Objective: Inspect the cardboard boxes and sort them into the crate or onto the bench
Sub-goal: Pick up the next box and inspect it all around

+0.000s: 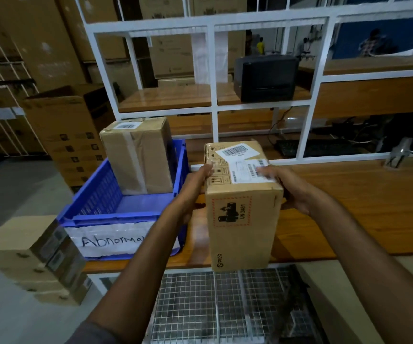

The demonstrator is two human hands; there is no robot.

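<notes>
Both forearms rise from the bottom of my feed and meet around a tall brown cardboard box (242, 219) with white barcode labels on top. It is held upright, and its lower end shows in front of the near edge of the long wooden bench (349, 207). The left grip (195, 192) lies flat against the box's left face, fingers straight and pointing away from me, pressing rather than curling. The right grip (292, 189) cups the opposite side, with the palm on the right face and the fingers bent over the top edge onto the labels; those fingertips are blurred. The box sits squeezed between the two grips, wrists roughly level.

Just left of it on the bench is a blue plastic crate (126, 214). My left arm partly covers its white handwritten label (111, 240), which reads "Abnorma". A second, taped cardboard box (138, 155) stands upright at the crate's far end.
</notes>
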